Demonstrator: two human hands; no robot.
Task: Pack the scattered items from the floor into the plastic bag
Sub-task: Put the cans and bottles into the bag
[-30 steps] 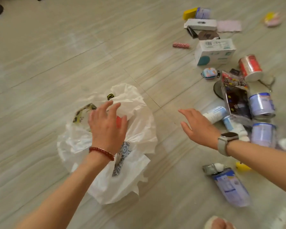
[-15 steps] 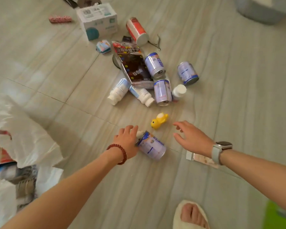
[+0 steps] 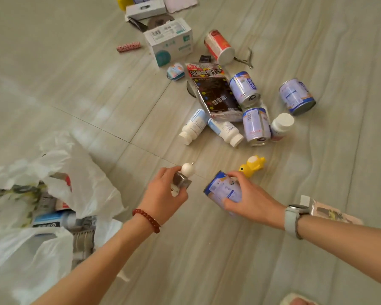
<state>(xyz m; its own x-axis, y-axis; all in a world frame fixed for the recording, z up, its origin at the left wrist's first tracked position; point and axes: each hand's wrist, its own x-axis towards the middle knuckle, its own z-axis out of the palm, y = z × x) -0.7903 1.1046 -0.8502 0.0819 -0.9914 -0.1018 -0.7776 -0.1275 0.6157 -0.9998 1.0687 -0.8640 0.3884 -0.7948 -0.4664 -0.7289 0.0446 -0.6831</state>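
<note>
Right hand (image 3: 249, 195) wraps the rigid, probably weighty blue can (image 3: 223, 189) around its smooth side; left hand (image 3: 167, 190) pinches a small white-capped bottle (image 3: 183, 178), seemingly light.

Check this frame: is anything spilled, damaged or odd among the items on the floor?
Nothing spilled or visibly broken. The cans and white bottles lie tipped on the floor, as scattered. The left hand holds a small bottle, the right hand a blue can.

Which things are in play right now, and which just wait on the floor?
In play: left hand holding small bottle; right hand gripping blue can; plastic bag.
Waiting: yellow duck, snack packet, red can, white box.
</note>
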